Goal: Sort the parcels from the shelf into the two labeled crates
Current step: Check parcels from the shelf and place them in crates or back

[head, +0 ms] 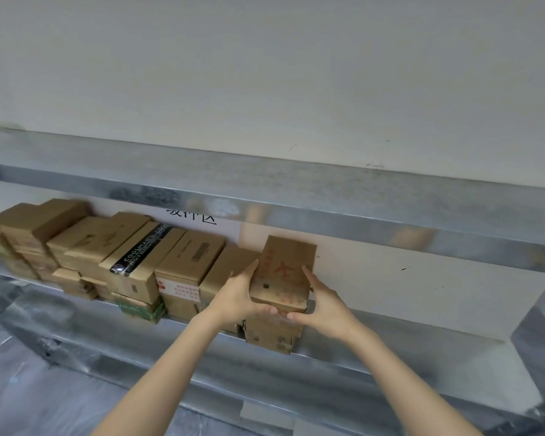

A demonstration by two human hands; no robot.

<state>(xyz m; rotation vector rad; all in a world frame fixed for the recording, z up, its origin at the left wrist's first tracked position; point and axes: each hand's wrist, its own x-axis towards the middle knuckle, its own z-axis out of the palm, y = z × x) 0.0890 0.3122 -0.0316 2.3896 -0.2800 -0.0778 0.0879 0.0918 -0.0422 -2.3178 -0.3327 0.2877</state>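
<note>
- Cardboard parcel point(283, 272), brown, with red characters and a dark dot on its near face: on the metal shelf point(375, 365), at the right end of the stock, atop a lower cardboard box point(272, 333).
- Left hand point(236, 297): grasps the parcel's left side. The thumb lies up along the left edge, and the fingers point(266, 309) curl under the bottom front edge.
- Right hand point(324, 305): grasps the parcel's right side. One digit stands up against the right edge, and the other fingers point(296, 316) are hooked under the bottom front edge.
- The two sets of fingertips nearly meet beneath the parcel, in the seam between it and the lower box.
- Parcel attitude: top tipped away from the camera. Cannot tell whether its rear edge rests on the lower box.
- Row of cardboard parcels point(85, 247): just left of the held one, stacked two or three high, running to the left frame edge.
- In that row: a box with black printed tape point(142, 256), a box with a red-printed white label point(178, 289), and a green-printed box point(142, 309) at the bottom.
- Shelf to the right of the held parcel: bare metal.
- Upper beam point(328, 202): crosses above the parcels and partly covers a dark-lettered sign point(191, 217) on the white back panel point(406, 294).
</note>
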